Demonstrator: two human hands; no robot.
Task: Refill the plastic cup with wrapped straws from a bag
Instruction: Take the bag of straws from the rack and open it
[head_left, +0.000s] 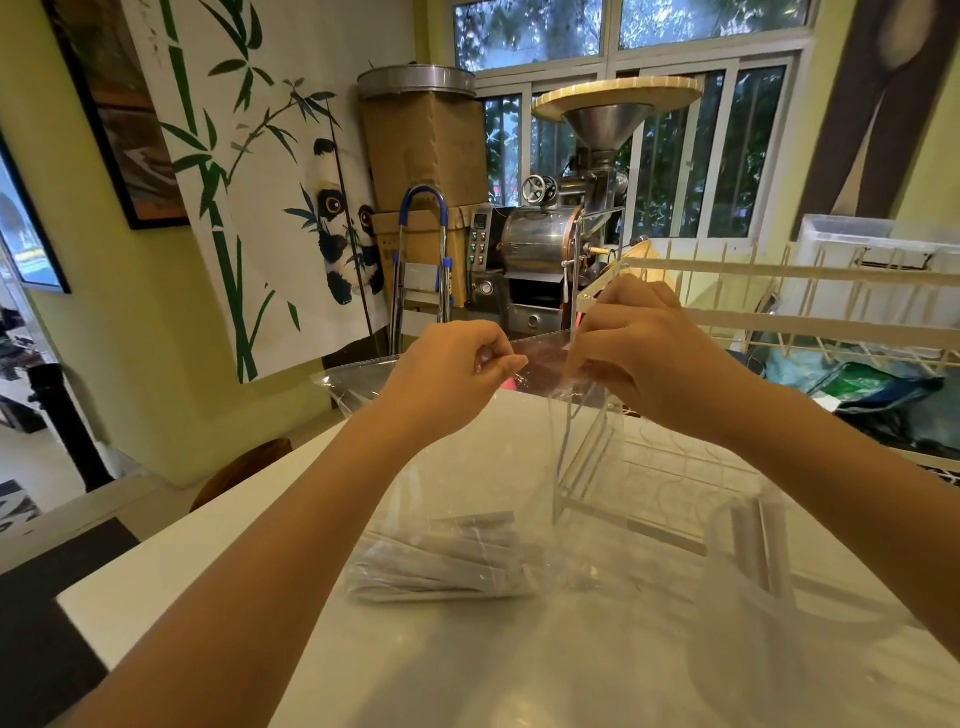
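Both hands, left hand (457, 364) and right hand (639, 353), pinch the clear bag (519, 467) mouth, fingers clamped; wrapped straws (447, 566) inside, above white worktop (208, 597).

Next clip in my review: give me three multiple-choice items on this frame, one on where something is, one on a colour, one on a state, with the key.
1. Where do the wrapped straws lie?
A. Inside the clear bag, at its bottom on the white table
B. In the wooden rack
C. On the floor

2. What colour is the stepladder's handle?
A. Red
B. Blue
C. Yellow

3. What are the hands doing?
A. Resting flat on the table
B. Lifting the cup
C. Left hand and right hand each pinch the bag's top edge

Key: 1 A, the bundle shows through the plastic; 2 B, the curved top is blue; 3 C, both grips close on the film above the table.
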